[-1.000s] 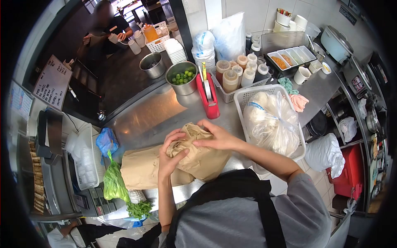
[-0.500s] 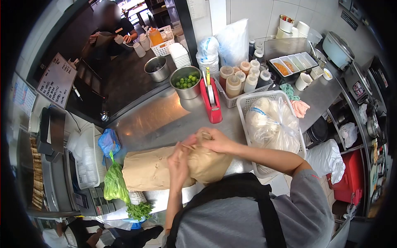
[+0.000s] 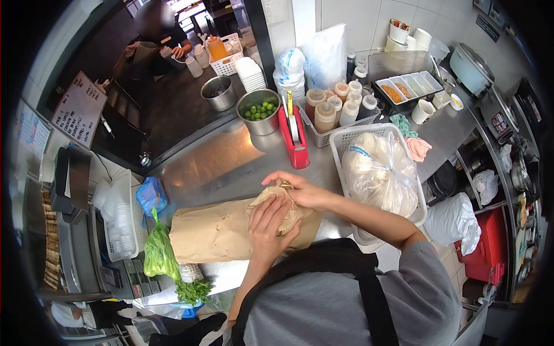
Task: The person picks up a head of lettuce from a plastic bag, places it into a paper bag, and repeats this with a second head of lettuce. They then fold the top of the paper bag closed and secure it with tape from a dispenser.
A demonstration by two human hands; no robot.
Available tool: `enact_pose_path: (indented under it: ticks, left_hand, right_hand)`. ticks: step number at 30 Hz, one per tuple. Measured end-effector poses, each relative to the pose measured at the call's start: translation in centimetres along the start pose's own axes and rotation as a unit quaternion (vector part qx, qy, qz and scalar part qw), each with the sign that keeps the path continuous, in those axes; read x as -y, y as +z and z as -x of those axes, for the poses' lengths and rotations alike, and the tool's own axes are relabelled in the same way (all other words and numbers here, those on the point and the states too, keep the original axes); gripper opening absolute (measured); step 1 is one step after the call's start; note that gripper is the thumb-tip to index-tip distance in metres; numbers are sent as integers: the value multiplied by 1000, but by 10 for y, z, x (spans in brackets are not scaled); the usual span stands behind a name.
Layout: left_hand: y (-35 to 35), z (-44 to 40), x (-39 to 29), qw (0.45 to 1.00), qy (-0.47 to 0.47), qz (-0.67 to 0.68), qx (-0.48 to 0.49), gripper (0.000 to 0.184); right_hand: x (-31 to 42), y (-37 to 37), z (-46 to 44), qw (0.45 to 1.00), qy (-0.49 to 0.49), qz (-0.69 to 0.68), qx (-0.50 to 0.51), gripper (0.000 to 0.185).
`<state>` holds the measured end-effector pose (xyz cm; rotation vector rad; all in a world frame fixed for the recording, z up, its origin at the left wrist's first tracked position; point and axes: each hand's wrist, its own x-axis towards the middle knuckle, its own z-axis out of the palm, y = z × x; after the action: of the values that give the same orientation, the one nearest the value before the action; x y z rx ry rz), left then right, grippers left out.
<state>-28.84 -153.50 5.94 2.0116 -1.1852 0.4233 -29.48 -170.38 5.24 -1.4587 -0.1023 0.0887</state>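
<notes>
A brown paper bag with a crumpled, gathered top sits on the steel counter in front of me. My left hand is closed over the gathered paper, its fingers laid together across it. At the neck of the same bag, my right hand grips the paper from the right, its index finger stretched out past the top. A thin strand or band seems to show by the right fingers; its kind is not clear. Just left, touching or nearly so, lies a long brown paper package.
Beyond my hands stand a red tape dispenser, a steel pot of green limes and a basket of sauce bottles. To the right, a white basket holds bagged food. Leafy greens in a bag lie left. Another person stands across the counter.
My left hand has gone from a blurred motion beside the neck to lying over the gathered paper. The bag's crumpled top now leans left and lower. My right index finger has stretched out.
</notes>
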Motion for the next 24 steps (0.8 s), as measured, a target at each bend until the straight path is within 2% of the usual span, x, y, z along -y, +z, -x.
enact_pose_path:
  ticks: [1, 4, 8, 9, 12, 16, 18, 21, 24]
  left_hand:
    - [-1, 1, 1, 1000, 5, 6, -2, 43]
    - [-3, 1, 4, 1000, 10, 8, -12, 41]
    - [4, 13, 8, 999, 32, 13, 1, 44]
    - [5, 16, 6, 999, 27, 16, -4, 45]
    - [1, 16, 0, 999, -24, 19, -20, 49]
    - [-13, 11, -12, 986, -139, 93, -8, 50]
    - [-9, 12, -11, 993, -109, 35, 6, 48]
    - [0, 17, -5, 997, -75, 8, 10, 45]
    - [0, 17, -2, 998, -66, 15, -1, 44]
  right_hand:
    - [9, -8, 3, 999, -4, -21, 47, 30]
    - [20, -27, 12, 999, -15, -32, 39, 29]
    - [4, 1, 17, 989, -70, 127, -43, 16]
    - [-2, 1, 15, 989, -84, 101, -67, 15]
    - [0, -1, 19, 997, 5, 54, -61, 11]
    - [-13, -1, 16, 991, -60, 74, -92, 10]
    - [-20, 1, 14, 985, -96, 88, -114, 11]
    - [-10, 0, 12, 991, -96, 9, -94, 17]
    - [-40, -38, -12, 958, -50, 47, -279, 32]
